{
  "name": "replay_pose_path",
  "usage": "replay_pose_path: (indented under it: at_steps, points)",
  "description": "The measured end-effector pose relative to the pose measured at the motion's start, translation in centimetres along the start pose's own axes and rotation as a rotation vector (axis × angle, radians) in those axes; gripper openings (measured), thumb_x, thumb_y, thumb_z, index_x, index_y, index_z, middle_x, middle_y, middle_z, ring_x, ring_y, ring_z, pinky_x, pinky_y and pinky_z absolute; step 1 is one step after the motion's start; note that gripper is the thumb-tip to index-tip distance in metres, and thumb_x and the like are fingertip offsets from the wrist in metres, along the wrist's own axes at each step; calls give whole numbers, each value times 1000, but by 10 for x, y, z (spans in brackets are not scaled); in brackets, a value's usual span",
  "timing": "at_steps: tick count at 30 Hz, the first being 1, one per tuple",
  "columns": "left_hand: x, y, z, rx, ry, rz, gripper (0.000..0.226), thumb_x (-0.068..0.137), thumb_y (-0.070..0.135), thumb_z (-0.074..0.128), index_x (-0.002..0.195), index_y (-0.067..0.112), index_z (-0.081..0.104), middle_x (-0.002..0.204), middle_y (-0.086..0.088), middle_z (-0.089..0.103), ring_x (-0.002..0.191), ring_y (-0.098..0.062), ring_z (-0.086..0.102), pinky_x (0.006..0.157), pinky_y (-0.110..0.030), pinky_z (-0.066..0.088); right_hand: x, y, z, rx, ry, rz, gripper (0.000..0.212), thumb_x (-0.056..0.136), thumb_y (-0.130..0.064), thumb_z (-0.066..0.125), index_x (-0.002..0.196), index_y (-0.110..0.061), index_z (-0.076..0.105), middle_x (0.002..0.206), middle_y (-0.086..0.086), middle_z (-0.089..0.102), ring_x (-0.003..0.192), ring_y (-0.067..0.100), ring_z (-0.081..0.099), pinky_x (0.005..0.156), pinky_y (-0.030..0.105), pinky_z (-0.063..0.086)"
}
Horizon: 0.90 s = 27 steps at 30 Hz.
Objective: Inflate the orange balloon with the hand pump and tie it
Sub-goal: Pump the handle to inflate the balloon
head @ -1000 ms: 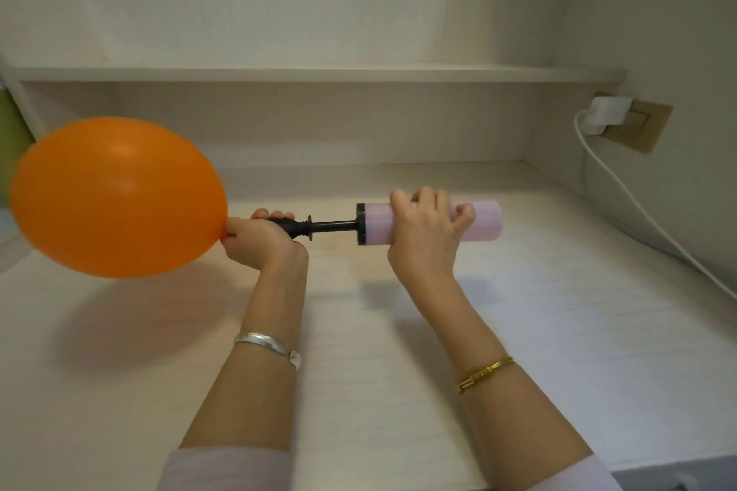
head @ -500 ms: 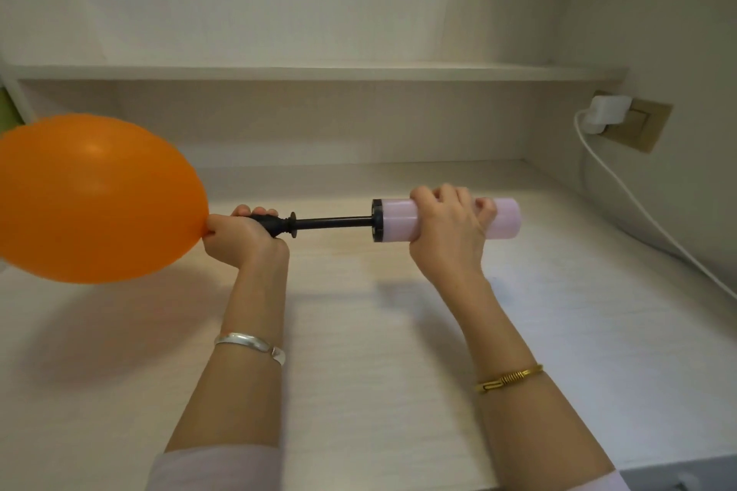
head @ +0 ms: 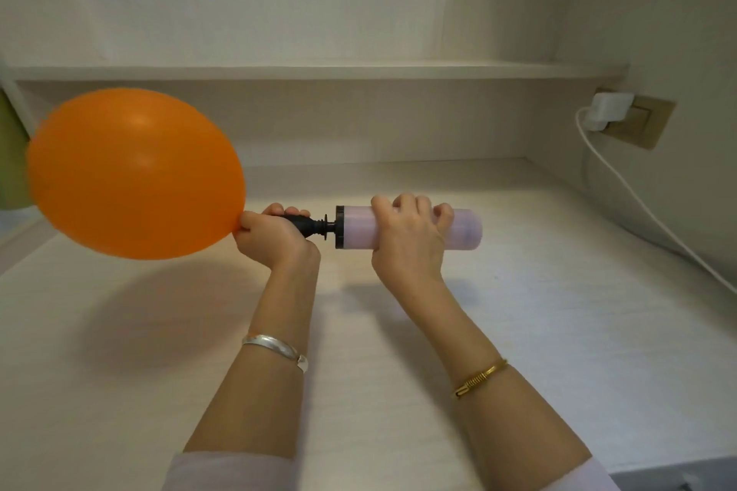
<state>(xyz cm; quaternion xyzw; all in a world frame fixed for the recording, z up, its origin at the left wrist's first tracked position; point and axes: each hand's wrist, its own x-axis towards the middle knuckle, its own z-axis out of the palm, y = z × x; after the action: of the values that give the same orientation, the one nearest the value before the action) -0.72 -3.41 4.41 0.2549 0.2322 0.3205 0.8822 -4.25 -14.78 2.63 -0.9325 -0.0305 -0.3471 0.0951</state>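
2 hands (head: 275,237) (head: 408,239): balloon (head: 133,173) neck, pump (head: 418,228).

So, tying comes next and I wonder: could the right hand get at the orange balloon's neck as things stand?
Probably not yet: the left hand wraps the orange rubber balloon's neck, and the right hand grips the pink cylindrical pump barrel.

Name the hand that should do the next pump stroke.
Right. The right hand already grips the pump body, while the left hand pinches the balloon neck on the nozzle.
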Motion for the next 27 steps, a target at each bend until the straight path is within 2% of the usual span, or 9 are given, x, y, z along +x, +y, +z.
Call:
replay_pose_path:
  at_steps: [6, 11, 14, 20, 24, 27]
  points:
    - [16, 15, -4, -21, 46, 18, 20, 93, 14, 26, 75, 16, 35, 56, -1, 42, 39, -14, 40, 46, -23, 46, 5, 37, -12, -44, -27, 86, 42, 67, 3, 54, 101, -20, 52, 100, 5, 54, 98, 26, 44, 87, 38, 14]
    - [12, 8, -3, -5, 52, 20, 18, 94, 15, 26, 81, 15, 38, 55, 0, 42, 40, -14, 40, 45, -22, 46, 3, 27, -12, -94, -10, 123, 41, 65, 7, 51, 98, -17, 50, 99, 9, 53, 97, 30, 43, 90, 42, 16]
    - [5, 2, -2, -10, 23, -8, 17, 94, 17, 26, 84, 14, 39, 56, -1, 42, 42, -14, 41, 48, -24, 46, 0, 9, -9, -66, 19, 102, 37, 69, 8, 48, 98, -13, 52, 97, 14, 54, 97, 33, 44, 92, 45, 17]
    - [-4, 0, 0, 7, -20, 16, 23, 93, 14, 27, 73, 18, 38, 54, -1, 42, 40, -14, 41, 44, -22, 44, -5, -9, -4, -30, 42, 11, 38, 65, 10, 48, 96, -11, 55, 91, 15, 57, 88, 33, 48, 91, 43, 23]
    - [11, 12, -2, -3, 25, 17, 21, 93, 17, 28, 74, 16, 38, 54, 1, 43, 38, -12, 42, 46, -21, 47, 2, 16, -14, -35, 60, 46, 41, 65, 8, 53, 100, -14, 56, 94, 12, 58, 92, 31, 48, 84, 39, 18]
    - [19, 17, -5, -15, 49, 13, 22, 93, 16, 27, 73, 16, 38, 54, 1, 43, 35, -12, 41, 46, -21, 46, 3, 31, -18, -74, 4, 86, 41, 68, 4, 53, 102, -18, 53, 100, 8, 55, 97, 28, 45, 85, 37, 13]
